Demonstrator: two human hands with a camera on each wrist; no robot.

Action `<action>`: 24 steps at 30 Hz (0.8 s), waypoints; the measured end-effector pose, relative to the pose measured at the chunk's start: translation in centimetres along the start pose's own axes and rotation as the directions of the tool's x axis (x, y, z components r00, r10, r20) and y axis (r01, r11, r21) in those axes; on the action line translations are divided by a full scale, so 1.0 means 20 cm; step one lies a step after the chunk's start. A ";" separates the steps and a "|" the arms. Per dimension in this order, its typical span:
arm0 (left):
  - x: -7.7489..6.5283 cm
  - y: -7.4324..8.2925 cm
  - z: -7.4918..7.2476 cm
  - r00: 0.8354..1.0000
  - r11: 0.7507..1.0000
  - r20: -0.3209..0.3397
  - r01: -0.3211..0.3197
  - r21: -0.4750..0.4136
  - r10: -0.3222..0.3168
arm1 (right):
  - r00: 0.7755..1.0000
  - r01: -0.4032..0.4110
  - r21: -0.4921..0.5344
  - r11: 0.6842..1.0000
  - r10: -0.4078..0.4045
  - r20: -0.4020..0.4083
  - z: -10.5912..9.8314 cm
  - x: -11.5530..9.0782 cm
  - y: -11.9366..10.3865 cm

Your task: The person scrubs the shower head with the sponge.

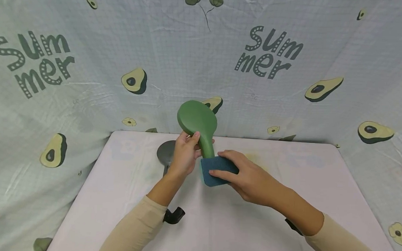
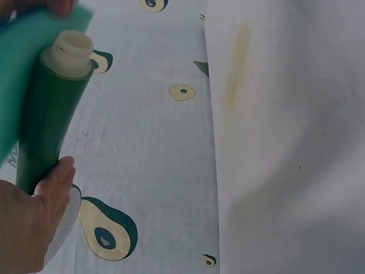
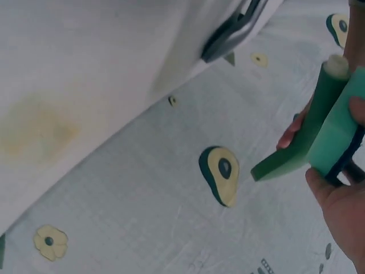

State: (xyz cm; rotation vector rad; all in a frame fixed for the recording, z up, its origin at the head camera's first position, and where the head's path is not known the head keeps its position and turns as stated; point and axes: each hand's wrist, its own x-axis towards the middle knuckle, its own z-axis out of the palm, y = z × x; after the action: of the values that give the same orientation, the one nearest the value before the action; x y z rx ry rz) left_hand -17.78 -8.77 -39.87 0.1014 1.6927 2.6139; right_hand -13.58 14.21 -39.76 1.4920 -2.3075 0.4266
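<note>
Here a two-tone blue sponge (image 1: 217, 173) is pinched by the right hand (image 1: 252, 181), laid against the handle of the green shower head (image 1: 195, 118), gripped above the table (image 1: 267, 227) by the left hand (image 1: 184, 155); beyond, a grey shower head (image 1: 165, 152) is partly hidden.

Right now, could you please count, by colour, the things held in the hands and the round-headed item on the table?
Green: 1, the shower head in the left hand
Blue and turquoise: 1, the sponge in the right hand
Grey: 1, the round-headed item
Total: 3
</note>
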 end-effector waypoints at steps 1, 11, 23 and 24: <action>0.00 0.00 0.01 1.000 1.000 -0.010 0.002 0.000 -0.002 | 1.000 -0.020 -0.017 1.000 0.020 -0.008 -0.01 0.02 0.02; -0.01 0.01 0.04 0.999 0.999 -0.040 0.023 -0.032 -0.024 | 0.993 -0.096 -0.246 0.964 0.109 0.038 -0.11 0.20 0.07; 0.01 -0.02 0.01 0.999 0.981 -0.009 -0.033 0.192 0.036 | 0.960 0.140 -0.332 0.933 -0.046 0.275 -0.10 0.14 -0.18; 0.01 -0.02 0.02 0.999 0.980 -0.012 -0.037 0.197 0.040 | 0.960 0.139 -0.337 0.931 -0.043 0.277 -0.10 0.14 -0.19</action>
State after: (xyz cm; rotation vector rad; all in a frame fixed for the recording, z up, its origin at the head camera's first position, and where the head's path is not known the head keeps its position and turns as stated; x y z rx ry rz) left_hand -17.94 -8.29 -40.13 0.1193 1.9708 2.4714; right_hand -10.82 11.36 -36.45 1.5365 -2.3365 -0.2228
